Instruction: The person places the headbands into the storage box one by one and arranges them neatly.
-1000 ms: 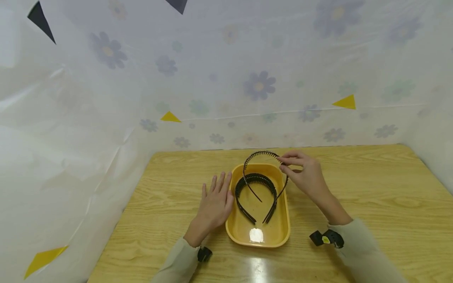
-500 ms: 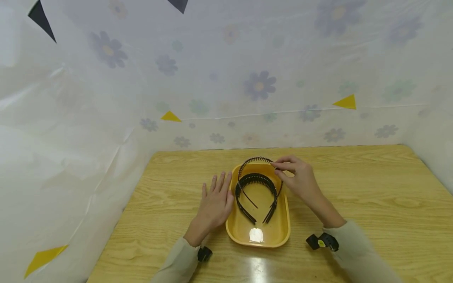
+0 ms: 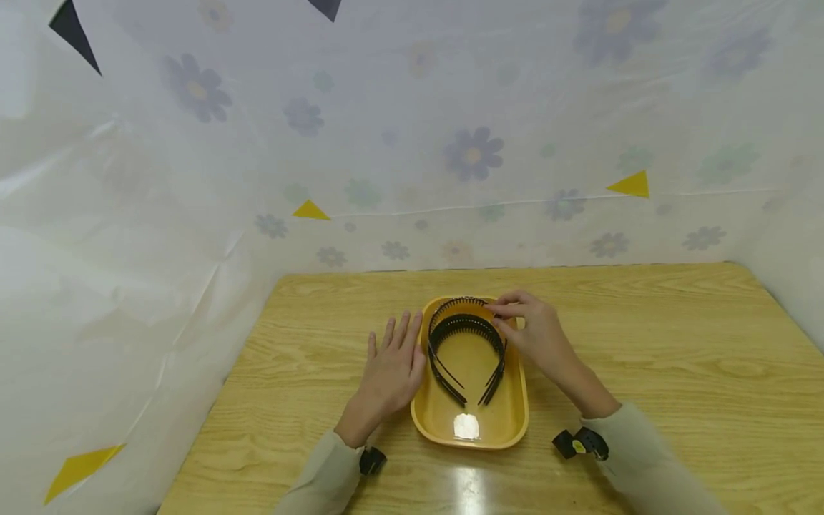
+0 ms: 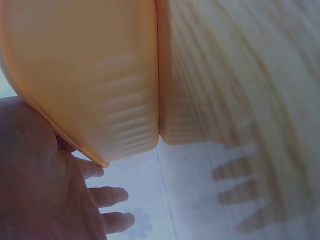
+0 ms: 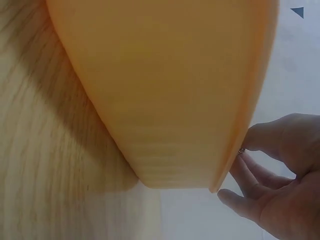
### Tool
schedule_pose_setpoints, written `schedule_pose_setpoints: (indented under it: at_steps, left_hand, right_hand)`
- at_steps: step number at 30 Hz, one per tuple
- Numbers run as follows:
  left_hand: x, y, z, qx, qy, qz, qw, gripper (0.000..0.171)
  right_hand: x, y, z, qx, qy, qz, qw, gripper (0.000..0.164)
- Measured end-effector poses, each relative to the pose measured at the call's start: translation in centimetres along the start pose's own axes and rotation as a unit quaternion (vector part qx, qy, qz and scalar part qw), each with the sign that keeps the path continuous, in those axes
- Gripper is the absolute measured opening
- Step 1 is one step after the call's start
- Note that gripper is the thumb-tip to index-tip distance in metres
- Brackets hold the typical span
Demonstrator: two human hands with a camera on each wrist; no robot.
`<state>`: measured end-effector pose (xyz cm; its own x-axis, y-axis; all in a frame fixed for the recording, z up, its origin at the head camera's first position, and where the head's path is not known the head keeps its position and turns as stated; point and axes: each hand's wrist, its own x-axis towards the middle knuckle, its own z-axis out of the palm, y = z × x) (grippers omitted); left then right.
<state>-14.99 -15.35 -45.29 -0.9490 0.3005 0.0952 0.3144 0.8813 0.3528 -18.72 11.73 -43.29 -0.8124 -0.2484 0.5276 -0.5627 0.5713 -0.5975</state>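
Note:
A yellow plastic tray [image 3: 468,433] sits on the table, with black toothed headbands [image 3: 465,325] lying in it. My right hand [image 3: 531,332] pinches a thinner dark headband [image 3: 458,301] between thumb and fingers at the upper right of its arch. That headband is inside the tray's far end, overlapping the others in the head view. In the right wrist view the tray wall [image 5: 165,100] hides nearly all of it. My left hand [image 3: 391,372] lies with straight, spread fingers along the tray's left rim. Its palm and fingers show against that rim [image 4: 65,132] in the left wrist view.
The wood-grain table [image 3: 676,343] extends on both sides of the tray. Behind it hangs a pale flowered sheet [image 3: 412,143] with yellow triangles [image 3: 631,184] on it. Black straps with small devices [image 3: 579,443] are on both wrists.
My right hand has moved down and left, lowering the thin headband from above the tray's far rim into the tray. The left hand and the tray have stayed put.

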Motion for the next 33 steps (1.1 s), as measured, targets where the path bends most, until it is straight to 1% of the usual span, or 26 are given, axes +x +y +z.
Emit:
schedule_pose_setpoints:
  at_steps: [2,19,25,30,33]
  left_hand:
    - [0.01,0.00,0.01,-0.001,0.001,0.000,1.0000,0.058]
    - [-0.02,0.36,-0.24,0.005,-0.004,-0.006,1.0000,0.058]
    - [-0.03,0.23,-0.10,0.004,-0.004,-0.004,1.0000,0.058]
    - [-0.08,0.20,-0.11,0.001,-0.003,-0.002,1.0000,0.057]
    - [-0.07,0.27,-0.20,0.002,-0.004,-0.002,1.0000,0.057]
  right_hand:
    - [-0.11,-0.09,0.05,-0.004,-0.012,0.009,1.000,0.025]
    - [-0.45,-0.54,-0.08,-0.008,-0.047,0.029,0.998,0.021]
    - [-0.41,-0.70,-0.10,-0.020,-0.073,0.041,0.996,0.021]
    - [-0.42,-0.88,-0.11,-0.037,-0.086,0.040,0.995,0.021]
    - [-0.40,-0.89,-0.12,-0.055,-0.090,0.027,0.994,0.021]
